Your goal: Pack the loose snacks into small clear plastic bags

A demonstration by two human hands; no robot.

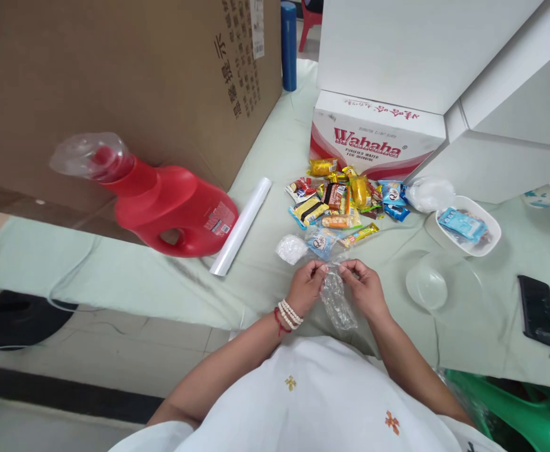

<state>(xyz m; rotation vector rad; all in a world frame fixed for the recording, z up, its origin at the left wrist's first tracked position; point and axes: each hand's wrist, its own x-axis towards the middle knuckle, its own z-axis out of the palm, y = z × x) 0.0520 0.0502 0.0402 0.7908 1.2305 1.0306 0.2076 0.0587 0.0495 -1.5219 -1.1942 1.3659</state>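
Both my hands pinch the top edge of a small clear plastic bag that hangs down between them near the table's front edge. My left hand, with bead bracelets at the wrist, grips its left corner. My right hand grips the right corner. Just beyond my fingers lie a blue-and-white snack packet and a crumpled clear bag. Farther back sits a pile of colourful wrapped snacks.
A red detergent jug lies on its side at left, beside a white roll. A Wahaha carton stands behind the snacks. At right are a white dish holding a blue packet, a clear bowl and a black phone.
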